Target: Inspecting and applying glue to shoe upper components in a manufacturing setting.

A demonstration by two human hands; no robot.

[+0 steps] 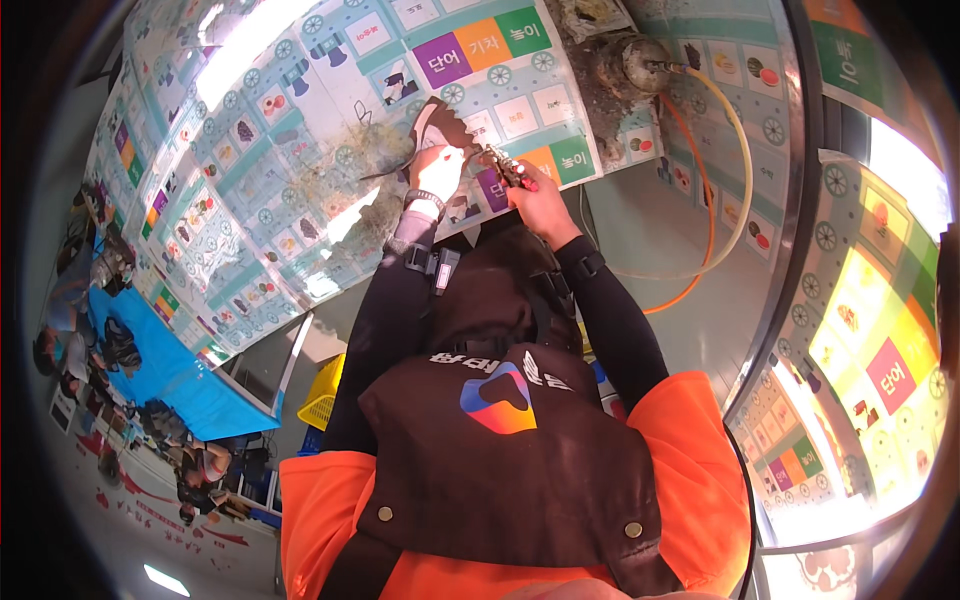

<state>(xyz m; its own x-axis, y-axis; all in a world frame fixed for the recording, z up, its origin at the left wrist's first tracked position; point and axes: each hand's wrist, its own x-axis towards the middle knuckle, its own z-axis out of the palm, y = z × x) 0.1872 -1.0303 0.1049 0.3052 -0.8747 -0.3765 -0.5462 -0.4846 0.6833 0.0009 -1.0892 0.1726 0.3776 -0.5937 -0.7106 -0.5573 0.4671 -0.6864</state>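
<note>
Over the table (330, 190), my left hand (437, 172) is closed around a brown and white shoe (436, 124), whose whole shape I cannot see behind my fingers. Close on its right, my right hand (542, 208) grips a small metal hand tool with red handles (513, 172), which looks like pliers. The tool's metal end points up and left toward the shoe; whether the two touch I cannot tell. Dark smears mark the table sheet left of my left hand.
A grimy round machine part (632, 66) stands at the table's right corner, with a yellowish hose (745, 160) and an orange hose (712, 215) looping down from it. A yellow basket (322, 393) sits low at left. Other people work around a blue-covered table (170, 365) at far left.
</note>
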